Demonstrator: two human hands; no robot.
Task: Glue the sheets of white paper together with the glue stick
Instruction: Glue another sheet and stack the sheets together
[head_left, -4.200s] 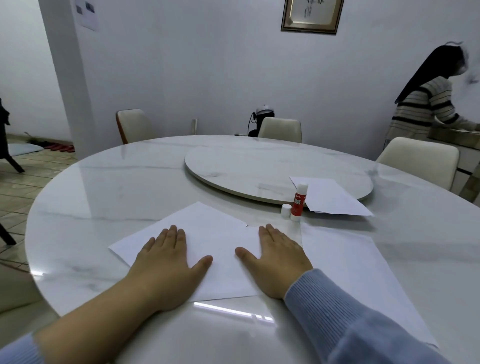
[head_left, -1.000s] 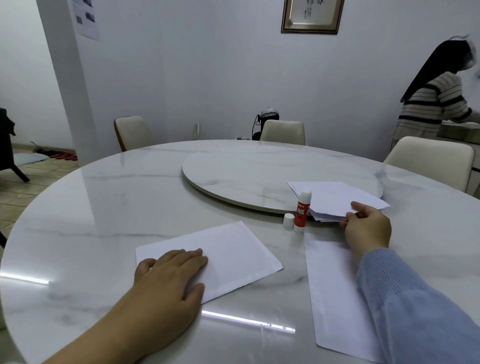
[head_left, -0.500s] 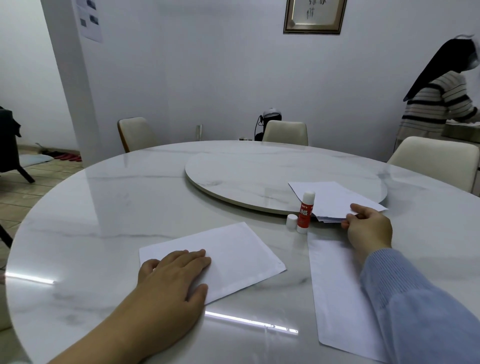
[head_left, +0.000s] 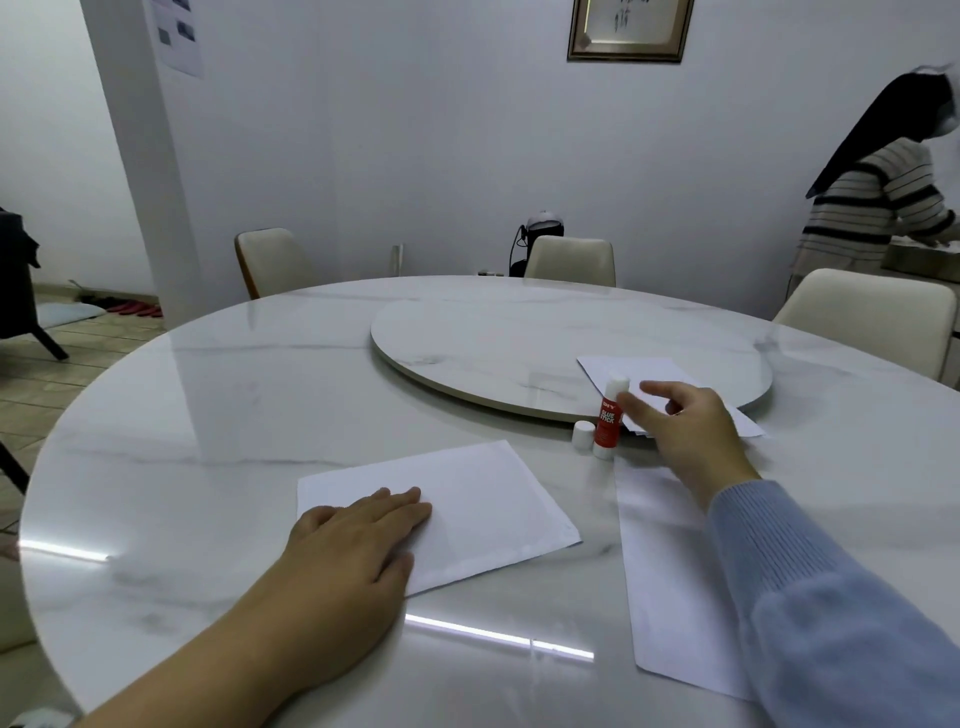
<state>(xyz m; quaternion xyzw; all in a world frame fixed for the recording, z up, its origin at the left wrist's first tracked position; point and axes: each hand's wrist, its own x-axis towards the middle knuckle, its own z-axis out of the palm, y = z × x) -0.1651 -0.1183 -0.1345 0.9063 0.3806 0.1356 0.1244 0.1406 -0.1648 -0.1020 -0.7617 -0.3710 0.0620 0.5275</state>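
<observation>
The left hand (head_left: 353, 540) lies flat, palm down, fingers together and stretched out, pressing on the near-left corner of a sheet of white paper (head_left: 467, 504) that rests on the table (head_left: 208, 415) close to its near edge. It grips nothing. The right hand (head_left: 680, 431), in a light blue knitted sleeve (head_left: 810, 597), hangs above the table further out and to the right, fingers spread and loosely curled, thumb tip reaching toward the glue stick (head_left: 609, 418). The hand is blurred, so whether the thumb touches the stick cannot be told; it is not closed round anything.

The glue stick stands upright, a red tube with white ends and its cap off, just in front of the rim of the round turntable (head_left: 493, 353) that sits in the middle of the table. The small white cap (head_left: 583, 432) stands just beside it on its left. Behind the right hand a small stack of white sheets (head_left: 649, 371) lies partly on the turntable, its near corner jutting over the rim. A long sheet (head_left: 670, 582) lies under the right forearm, running from near the glue stick toward the near edge of the table.

Cream chairs (head_left: 570, 262) stand around the far side. At the far right a person in a striped top (head_left: 872, 208) bends over a counter.
</observation>
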